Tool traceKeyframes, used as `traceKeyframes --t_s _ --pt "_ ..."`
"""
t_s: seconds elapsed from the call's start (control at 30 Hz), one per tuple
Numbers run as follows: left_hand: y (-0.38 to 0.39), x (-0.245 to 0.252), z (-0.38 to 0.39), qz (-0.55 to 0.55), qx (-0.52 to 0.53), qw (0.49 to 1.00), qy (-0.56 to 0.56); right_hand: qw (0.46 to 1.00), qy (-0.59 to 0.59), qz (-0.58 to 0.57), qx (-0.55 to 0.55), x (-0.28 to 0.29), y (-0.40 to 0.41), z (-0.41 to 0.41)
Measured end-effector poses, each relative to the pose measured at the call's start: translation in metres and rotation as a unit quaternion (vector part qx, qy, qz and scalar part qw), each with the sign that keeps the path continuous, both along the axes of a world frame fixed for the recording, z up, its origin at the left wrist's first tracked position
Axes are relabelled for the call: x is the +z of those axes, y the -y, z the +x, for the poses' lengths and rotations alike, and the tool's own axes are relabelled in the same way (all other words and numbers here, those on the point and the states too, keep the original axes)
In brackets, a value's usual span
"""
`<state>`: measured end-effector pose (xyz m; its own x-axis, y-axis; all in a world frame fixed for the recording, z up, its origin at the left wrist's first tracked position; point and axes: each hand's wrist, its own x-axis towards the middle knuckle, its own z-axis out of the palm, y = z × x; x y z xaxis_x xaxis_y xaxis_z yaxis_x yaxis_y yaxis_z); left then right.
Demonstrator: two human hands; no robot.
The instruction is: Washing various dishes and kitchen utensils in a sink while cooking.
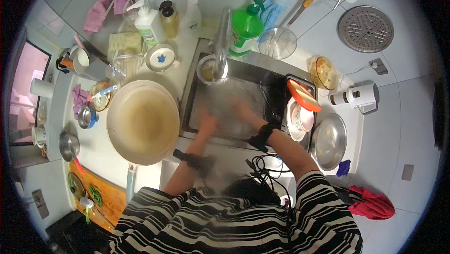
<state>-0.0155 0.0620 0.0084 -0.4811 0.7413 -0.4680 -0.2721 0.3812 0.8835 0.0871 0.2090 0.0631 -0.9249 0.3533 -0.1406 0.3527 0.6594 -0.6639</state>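
Both of my hands reach down into the kitchen sink [272,67], under the faucet [223,32]. My left hand [208,118] is at the left of the basin, and my right hand [244,110] is nearer its middle. A hazy blur covers the fingers of both, so I cannot tell whether they grip anything. Between and around them shows a large round, pale shape [246,90], perhaps a metal bowl or water surface; its kind is unclear. A small strainer cup [208,69] sits at the basin's back left corner. A dark thin utensil [268,99] lies along the basin's right part.
Left of the sink stands a large pan [144,122] with a pale green handle. A dish rack [314,88] with bowls and an orange-rimmed dish is at the right, beside a metal basin [329,141]. Soap bottles [149,25] line the back. Black cables [263,168] hang before my body.
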Motion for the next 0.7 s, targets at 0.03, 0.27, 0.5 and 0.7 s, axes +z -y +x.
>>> traceKeyframes --t_s 0.03,0.27,0.5,0.7 --pt "-0.004 0.008 0.004 -0.009 0.001 1.0 -0.015 0.996 -0.011 0.061 0.062 -0.001 0.009 -0.003" --pt "0.006 0.058 -0.004 -0.066 0.162 0.936 0.306 0.95 -0.005 -0.16 0.268 0.03 0.006 0.03" --pt "0.023 0.028 -0.035 -0.024 0.03 0.946 0.322 0.952 0.185 0.024 0.243 0.015 -0.048 0.043" --pt "0.007 0.013 -0.042 -0.085 -0.041 0.978 0.186 0.994 0.008 -0.092 0.052 -0.016 -0.039 0.017"
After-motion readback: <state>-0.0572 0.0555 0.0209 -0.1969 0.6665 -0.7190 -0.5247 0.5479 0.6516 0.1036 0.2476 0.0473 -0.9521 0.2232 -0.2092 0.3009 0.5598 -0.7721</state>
